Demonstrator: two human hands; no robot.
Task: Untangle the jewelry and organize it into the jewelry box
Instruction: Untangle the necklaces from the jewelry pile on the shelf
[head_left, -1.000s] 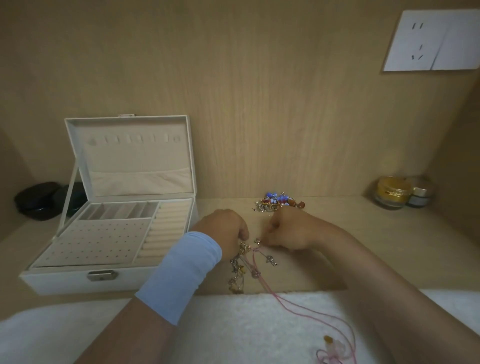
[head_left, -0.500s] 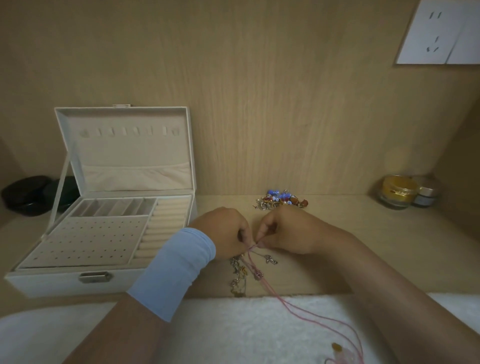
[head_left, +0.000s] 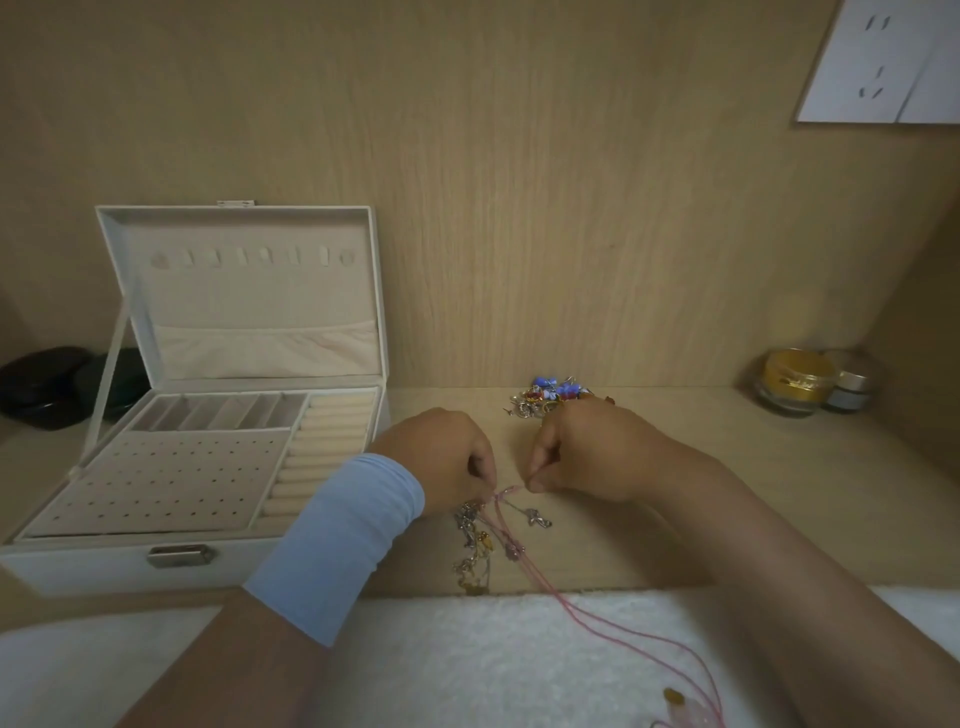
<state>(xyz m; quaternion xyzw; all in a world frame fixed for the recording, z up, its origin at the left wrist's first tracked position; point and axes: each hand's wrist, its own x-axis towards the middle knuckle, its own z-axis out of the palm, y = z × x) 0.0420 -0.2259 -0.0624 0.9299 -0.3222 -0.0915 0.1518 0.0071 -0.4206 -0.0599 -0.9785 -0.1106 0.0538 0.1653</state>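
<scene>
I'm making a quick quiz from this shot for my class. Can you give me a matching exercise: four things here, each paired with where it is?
Things:
1. jewelry box
2. gold-lidded jar
3. pink cord
4. colourful bead pile

Places:
A. far right, by the back wall
B. left, lid open
C. just beyond the right hand
D. trailing from the pinching fingers onto the white towel

Pairs: 1-B, 2-A, 3-D, 4-C

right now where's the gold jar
In the head view, the gold-lidded glass jar sits far right on the wooden shelf, against the back wall beside a smaller silver-capped jar.
</scene>
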